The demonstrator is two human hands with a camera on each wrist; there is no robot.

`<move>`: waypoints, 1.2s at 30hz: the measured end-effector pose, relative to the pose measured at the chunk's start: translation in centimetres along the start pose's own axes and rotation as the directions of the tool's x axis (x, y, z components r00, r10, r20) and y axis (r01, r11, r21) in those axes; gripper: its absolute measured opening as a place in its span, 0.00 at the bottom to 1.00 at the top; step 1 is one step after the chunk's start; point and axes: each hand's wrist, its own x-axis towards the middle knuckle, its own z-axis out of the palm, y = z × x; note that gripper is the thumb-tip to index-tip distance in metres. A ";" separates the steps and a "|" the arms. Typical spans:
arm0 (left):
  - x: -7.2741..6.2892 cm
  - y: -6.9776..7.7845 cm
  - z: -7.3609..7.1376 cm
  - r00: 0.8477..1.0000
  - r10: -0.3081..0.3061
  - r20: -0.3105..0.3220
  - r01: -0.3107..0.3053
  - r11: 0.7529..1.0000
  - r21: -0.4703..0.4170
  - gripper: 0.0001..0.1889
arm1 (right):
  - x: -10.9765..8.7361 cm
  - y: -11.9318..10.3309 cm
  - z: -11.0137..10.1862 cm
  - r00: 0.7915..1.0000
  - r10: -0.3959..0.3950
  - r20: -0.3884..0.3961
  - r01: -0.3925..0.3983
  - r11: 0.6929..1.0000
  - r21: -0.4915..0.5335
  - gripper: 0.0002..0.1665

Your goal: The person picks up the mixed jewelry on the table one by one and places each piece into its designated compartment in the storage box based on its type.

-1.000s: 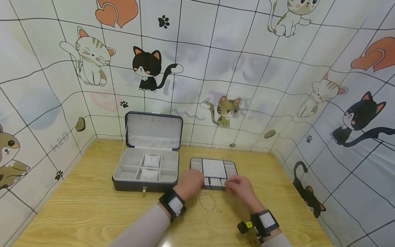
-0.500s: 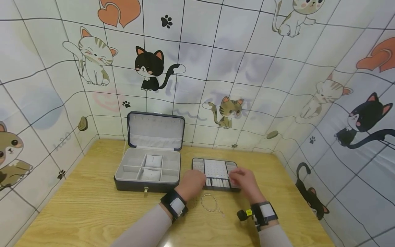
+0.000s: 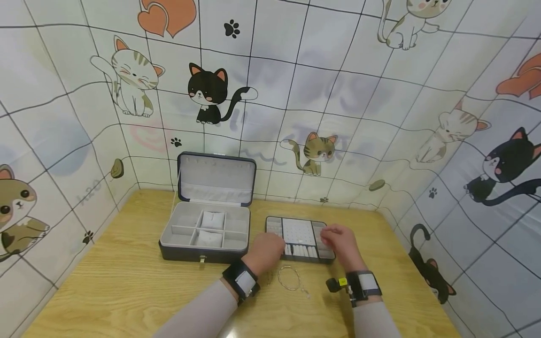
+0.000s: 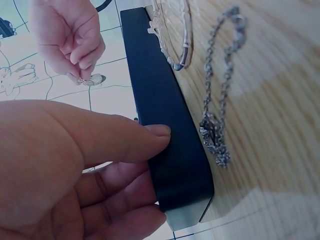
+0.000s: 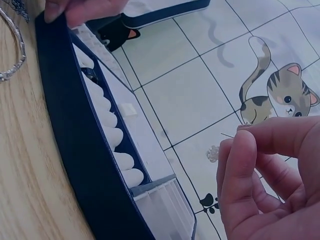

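My left hand (image 3: 265,251) grips the left front of a dark-edged jewelry tray (image 3: 302,258), its thumb (image 4: 150,137) on the outer wall. My right hand (image 3: 343,244) pinches a small sparkling earring (image 5: 212,153) with a thin post, held above the tray's right compartments (image 5: 167,210). White ring rolls (image 5: 114,137) line the tray's front, with a dark ring (image 5: 90,75) among them. Before the tray, a bangle (image 4: 187,30) and a silver chain bracelet (image 4: 209,75) lie on the table, close to my left hand. A fine chain (image 3: 305,293) lies beside the bangle.
An open jewelry box (image 3: 203,254) stands left of the tray, its lid (image 3: 217,176) raised; two white cushions (image 3: 211,219) sit in its compartments. Cat-printed cloth walls (image 3: 270,103) enclose the wooden table (image 3: 110,281) at the back and sides.
My right hand has moved right, from near the ring rolls to over the tray's right compartments, still pinching. The left hand stays on the tray. The head view has shifted slightly.
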 end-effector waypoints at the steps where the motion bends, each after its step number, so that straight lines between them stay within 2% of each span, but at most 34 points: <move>1: 0.0 0.0 0.0 1.000 0.001 -0.002 -0.001 1.000 0.002 0.07 | 0.1 0.0 0.0 1.000 0.003 -0.004 -0.003 1.000 0.000 0.19; 12: 0.1 0.3 -0.1 1.000 0.003 0.029 -0.003 1.000 -0.010 0.07 | 0.6 0.5 0.0 0.999 0.032 -0.039 -0.033 0.999 -0.019 0.20; 23: 0.1 0.3 -0.1 1.000 -0.008 0.024 0.008 1.000 -0.002 0.06 | 0.5 1.3 0.8 0.998 0.003 -0.060 -0.016 0.976 -0.217 0.15; 36: -0.2 0.1 -0.5 1.000 -0.010 0.025 0.010 1.000 -0.012 0.05 | 0.9 1.8 1.1 0.998 0.028 -0.059 -0.038 0.984 -0.175 0.14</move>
